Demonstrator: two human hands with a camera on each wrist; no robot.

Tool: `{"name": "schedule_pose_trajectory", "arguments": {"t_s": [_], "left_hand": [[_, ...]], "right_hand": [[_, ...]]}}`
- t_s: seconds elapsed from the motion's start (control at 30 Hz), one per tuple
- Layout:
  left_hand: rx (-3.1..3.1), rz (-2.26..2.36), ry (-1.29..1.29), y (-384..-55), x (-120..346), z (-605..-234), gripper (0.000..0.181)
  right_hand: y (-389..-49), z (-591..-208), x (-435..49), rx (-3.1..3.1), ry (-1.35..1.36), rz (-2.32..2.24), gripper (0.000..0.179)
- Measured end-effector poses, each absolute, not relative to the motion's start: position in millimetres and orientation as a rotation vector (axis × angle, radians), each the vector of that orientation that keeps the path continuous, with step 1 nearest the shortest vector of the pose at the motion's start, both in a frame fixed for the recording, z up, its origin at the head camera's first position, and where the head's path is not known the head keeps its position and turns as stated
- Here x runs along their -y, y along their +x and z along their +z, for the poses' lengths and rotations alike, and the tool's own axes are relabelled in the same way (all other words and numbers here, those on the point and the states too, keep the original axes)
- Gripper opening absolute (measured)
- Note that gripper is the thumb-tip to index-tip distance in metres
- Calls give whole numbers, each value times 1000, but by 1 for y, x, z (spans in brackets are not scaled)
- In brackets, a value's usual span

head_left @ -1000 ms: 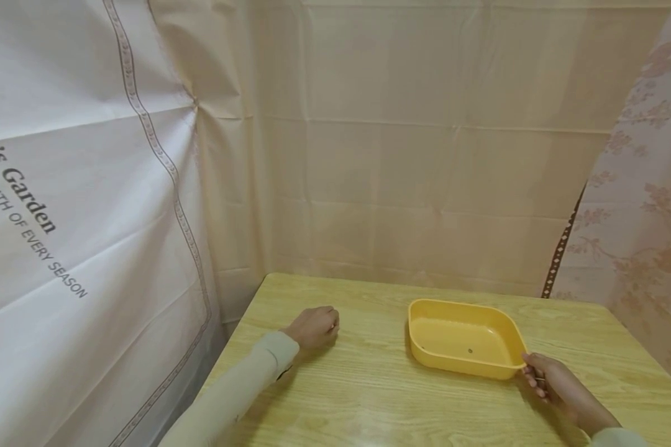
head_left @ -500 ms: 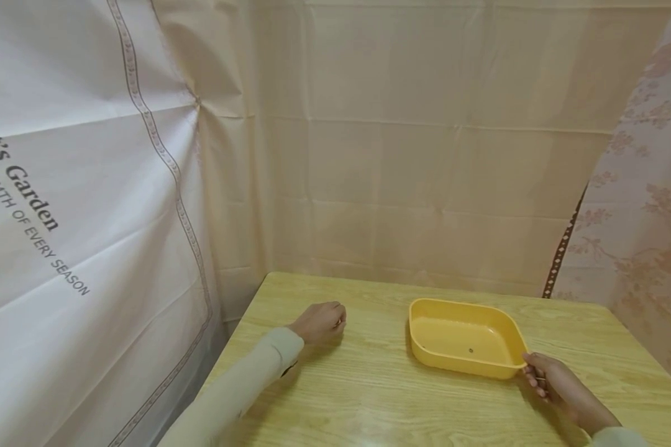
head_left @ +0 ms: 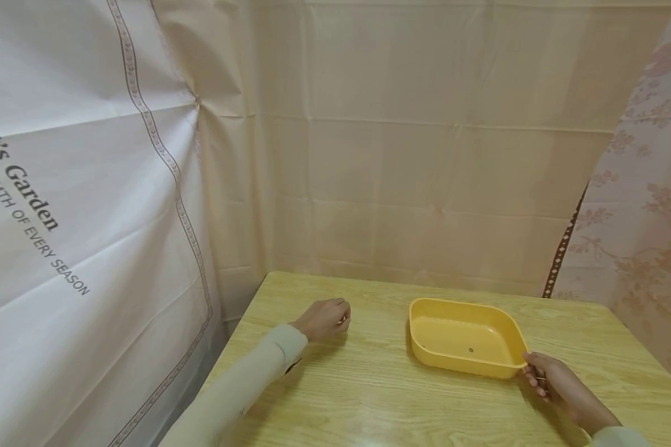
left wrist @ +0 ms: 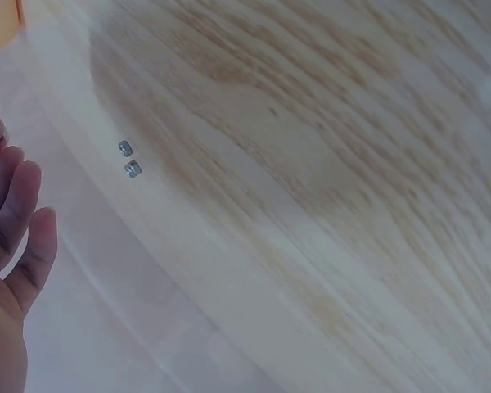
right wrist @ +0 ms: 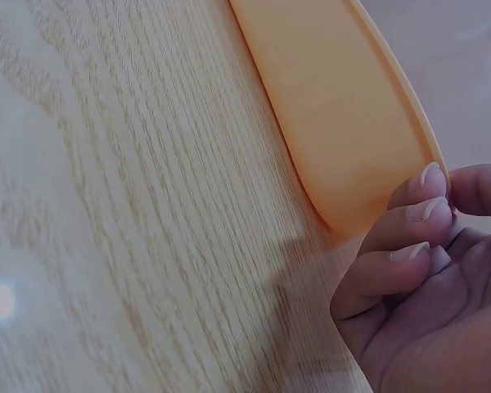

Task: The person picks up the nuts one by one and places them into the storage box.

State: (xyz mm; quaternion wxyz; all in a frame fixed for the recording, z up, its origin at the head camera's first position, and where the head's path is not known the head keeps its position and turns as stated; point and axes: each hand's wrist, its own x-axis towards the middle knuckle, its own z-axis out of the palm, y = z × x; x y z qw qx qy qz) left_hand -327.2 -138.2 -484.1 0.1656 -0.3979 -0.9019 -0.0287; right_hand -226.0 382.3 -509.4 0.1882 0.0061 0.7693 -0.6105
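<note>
A shallow yellow plastic tray sits on the wooden table, two small dark pieces visible inside it, one of them round. My right hand pinches the tray's near right corner; thumb and fingers grip the rim in the right wrist view. Left of the tray, my left hand hovers low over the table with fingers bent. Its thumb and index tips come together at the left wrist view's edge; whether anything small is between them is hidden. Two small grey metal pieces, like nuts, lie on the table close to that hand.
The light wood-grain table ends at a far edge against a hanging beige cloth. A white printed cloth hangs at the left, a floral one at the right.
My left hand has shifted slightly right and farther from me over the table. The right hand and the tray have stayed in place.
</note>
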Motion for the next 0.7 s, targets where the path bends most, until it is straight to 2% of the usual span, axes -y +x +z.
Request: {"name": "schedule_pose_trajectory", "arguments": {"t_s": [0.7], "left_hand": [[2528, -80, -1153, -326, 122, -473, 8]], "right_hand": [[-225, -508, -381, -2135, -1, -1760, 36]]}}
